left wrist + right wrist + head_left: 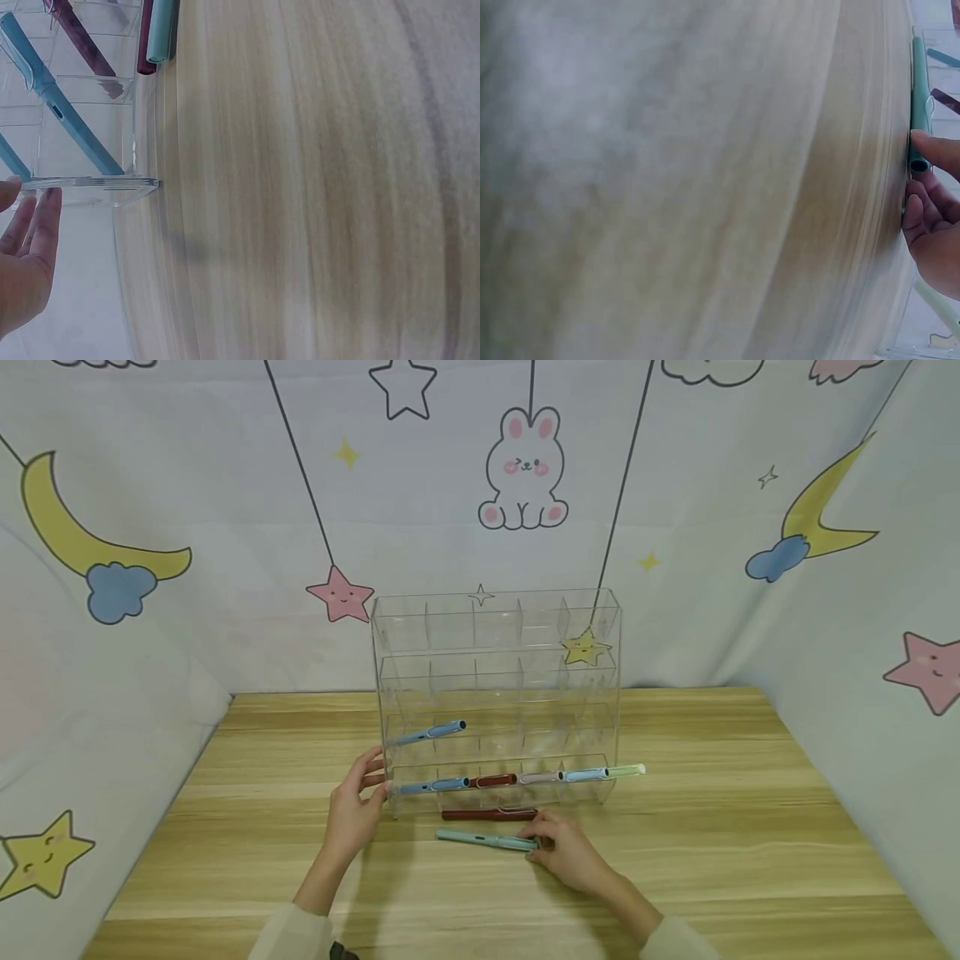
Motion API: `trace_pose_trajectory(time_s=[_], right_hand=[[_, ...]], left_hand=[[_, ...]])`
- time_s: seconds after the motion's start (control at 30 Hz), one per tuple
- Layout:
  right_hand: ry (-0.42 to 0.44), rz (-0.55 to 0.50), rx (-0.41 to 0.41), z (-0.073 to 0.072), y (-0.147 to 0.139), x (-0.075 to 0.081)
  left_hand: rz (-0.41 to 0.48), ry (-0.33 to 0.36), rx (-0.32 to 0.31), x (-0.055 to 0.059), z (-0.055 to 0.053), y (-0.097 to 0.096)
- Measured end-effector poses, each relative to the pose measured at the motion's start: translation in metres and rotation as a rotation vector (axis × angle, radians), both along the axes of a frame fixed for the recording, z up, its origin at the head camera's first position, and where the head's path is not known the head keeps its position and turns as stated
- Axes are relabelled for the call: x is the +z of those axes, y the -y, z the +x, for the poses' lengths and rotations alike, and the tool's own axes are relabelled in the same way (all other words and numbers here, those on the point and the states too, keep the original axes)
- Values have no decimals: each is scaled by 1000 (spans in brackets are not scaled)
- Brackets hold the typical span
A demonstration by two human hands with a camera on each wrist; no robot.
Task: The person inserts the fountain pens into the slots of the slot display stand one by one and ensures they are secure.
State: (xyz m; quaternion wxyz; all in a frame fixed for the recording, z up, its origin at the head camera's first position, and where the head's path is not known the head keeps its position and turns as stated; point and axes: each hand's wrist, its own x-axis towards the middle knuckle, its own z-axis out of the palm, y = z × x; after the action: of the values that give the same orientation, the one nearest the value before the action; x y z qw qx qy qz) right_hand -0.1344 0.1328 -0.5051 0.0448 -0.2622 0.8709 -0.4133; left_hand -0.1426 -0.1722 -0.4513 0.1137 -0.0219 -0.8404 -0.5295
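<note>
A clear acrylic pen rack (498, 681) with stepped, divided tiers stands on the wooden table. My left hand (356, 802) is at its left side panel, fingertips touching the outer face and thumb near the front edge. With thumb and fingers, my right hand (566, 847) pinches the capped end of a mint green pen (480, 839), lying level in front of the rack. Just behind that pen, a dark red pen (480, 815) lies parallel to it. The bottom tier holds a row of tilted pens: blue (450, 784), dark red (492, 780), pinkish (538, 777), light blue (585, 774) and pale green (626, 771).
One blue pen (442, 731) leans in the left slot of the tier above the bottom row. Behind the rack hangs a white cloth (435, 535) printed with stars, moons and a rabbit; it also covers both sides. Bare wood (712, 793) extends to the right of the rack.
</note>
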Motion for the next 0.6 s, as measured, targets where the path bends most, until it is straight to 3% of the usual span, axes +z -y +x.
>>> trace_pose_trajectory(time_s=[0.6], right_hand=[[31, 13, 55, 5, -3, 14]], left_hand=[[15, 3, -5, 0, 0, 0]])
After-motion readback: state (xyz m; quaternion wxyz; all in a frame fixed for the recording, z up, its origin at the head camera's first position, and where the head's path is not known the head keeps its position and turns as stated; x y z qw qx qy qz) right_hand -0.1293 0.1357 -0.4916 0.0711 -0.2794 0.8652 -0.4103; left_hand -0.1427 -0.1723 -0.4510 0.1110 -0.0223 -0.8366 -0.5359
